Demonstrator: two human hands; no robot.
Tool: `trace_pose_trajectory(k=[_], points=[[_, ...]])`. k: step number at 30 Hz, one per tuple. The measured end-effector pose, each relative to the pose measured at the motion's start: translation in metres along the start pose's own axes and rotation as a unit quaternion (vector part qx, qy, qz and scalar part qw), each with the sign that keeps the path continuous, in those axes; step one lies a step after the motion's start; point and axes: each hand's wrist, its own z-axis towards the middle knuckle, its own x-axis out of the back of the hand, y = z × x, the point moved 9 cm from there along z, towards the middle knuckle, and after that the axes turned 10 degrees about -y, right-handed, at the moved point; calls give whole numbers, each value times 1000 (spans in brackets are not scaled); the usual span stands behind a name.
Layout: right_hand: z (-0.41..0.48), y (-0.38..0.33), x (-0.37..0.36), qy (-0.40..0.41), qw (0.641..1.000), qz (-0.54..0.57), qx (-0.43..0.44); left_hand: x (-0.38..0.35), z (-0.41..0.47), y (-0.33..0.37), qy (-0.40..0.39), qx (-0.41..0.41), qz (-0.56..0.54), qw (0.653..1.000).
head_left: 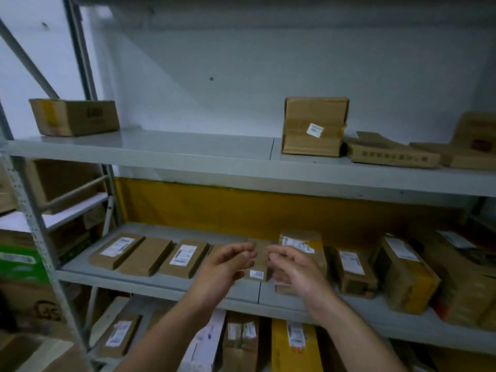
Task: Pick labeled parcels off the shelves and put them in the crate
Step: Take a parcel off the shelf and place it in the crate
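The upper shelf [188,146] lies bare across the middle of the frame, between a carton [73,118] at upper left and an upright box [314,127] right of centre. On the middle shelf [134,284], flat parcels [146,256] lie side by side at lower left with only narrow gaps. Bigger boxes [402,275] crowd the lower right. A yellow panel [241,208] closes the back.

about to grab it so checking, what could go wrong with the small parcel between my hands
1. The small parcel is crowded; the right hand could knock the tall parcel just behind it.
2. It lies near the front edge of the shelf, so a loose grip by the left hand might let it drop.
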Motion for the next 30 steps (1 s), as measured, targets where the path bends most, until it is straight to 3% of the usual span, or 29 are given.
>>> trace_pose_trajectory(k=[13,18,23,30], points=[[106,-123,119,51,982,-4,183,-35,165,140,-43,-188,48,980],[116,-164,176,184,948,-1,260,-39,219,174,-28,-220,40,974],[119,-200,224,294,903,-7,313,-24,282,197,11,-218,17,976],[161,-226,243,314,917,-67,236,-27,348,216,-26,-130,-65,989]])
